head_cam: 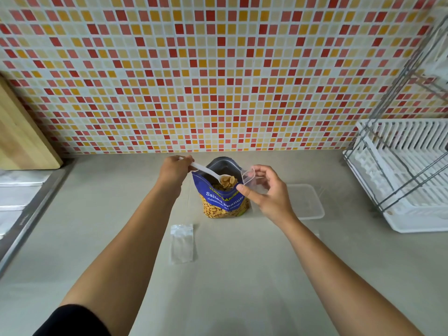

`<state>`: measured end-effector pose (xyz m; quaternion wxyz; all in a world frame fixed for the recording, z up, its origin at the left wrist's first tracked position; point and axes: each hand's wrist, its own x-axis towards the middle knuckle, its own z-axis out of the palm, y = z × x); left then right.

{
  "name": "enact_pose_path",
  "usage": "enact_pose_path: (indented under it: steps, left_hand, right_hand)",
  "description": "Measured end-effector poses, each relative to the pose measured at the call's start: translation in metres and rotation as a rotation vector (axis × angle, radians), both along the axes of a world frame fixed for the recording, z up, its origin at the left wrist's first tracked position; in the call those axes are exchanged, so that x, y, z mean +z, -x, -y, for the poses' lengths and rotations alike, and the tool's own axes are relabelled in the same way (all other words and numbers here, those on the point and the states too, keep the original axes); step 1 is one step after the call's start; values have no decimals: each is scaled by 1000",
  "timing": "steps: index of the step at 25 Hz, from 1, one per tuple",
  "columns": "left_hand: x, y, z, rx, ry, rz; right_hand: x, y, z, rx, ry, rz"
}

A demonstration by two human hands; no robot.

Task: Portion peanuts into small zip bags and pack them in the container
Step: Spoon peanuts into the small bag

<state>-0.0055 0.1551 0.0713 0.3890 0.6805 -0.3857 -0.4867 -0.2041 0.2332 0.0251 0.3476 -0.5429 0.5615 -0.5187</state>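
Left hand grips a white plastic spoon heaped with peanuts above the blue peanut pouch — right hand pinches a small clear zip bag open to receive them.

Bright, even, diffuse light fills the scene; no source shows. Shadows on the desk are faint and soft-edged, and its near edge darkens slightly. The steel sink rim at the left carries a pale sheen. Wide-angle distortion bows the rows of the tiled wall and leans the dish rack at the right. The printed peanut bag and white spoon are sharp at centre. The clear zip bag and clear container are low in contrast, their edges hard to trace.
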Motion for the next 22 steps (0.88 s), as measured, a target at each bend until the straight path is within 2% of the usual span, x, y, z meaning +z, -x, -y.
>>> enact_pose_path:
  steps: [3, 8, 11, 18, 22]
  left_hand:
    - [4, -9, 1, 33, -43, -26]
    - [21, -20, 6, 55, -41, -53]
    - [31, -22, 7, 55, -34, -60]
    - [51, -16, 8, 21, 37, -79]
    - [64, 0, 6, -99, 181, 69]
  right_hand:
    - [7, 0, 5, -69, 4, -81]
    - [17, -7, 16, -59, -2, -340]
    - [21, -11, 17, -61, 6, -433]
    - [24, -19, 19, -66, -1, -449]
    - [23, -26, 20, -65, -4, -358]
